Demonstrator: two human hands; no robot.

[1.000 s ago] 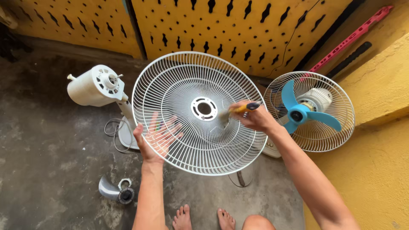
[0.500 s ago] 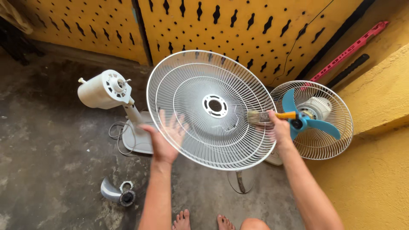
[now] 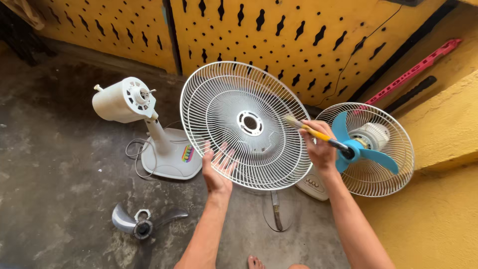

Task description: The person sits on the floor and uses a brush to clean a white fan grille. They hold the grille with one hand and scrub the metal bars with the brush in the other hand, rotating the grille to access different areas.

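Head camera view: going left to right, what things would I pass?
White fan body on its stand → left hand → white wire fan guard → right hand holding a yellow-handled brush → fan with blue blades.

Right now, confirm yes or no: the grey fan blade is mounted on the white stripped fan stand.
No, the grey fan blade lies on the concrete floor, apart from the white fan stand.
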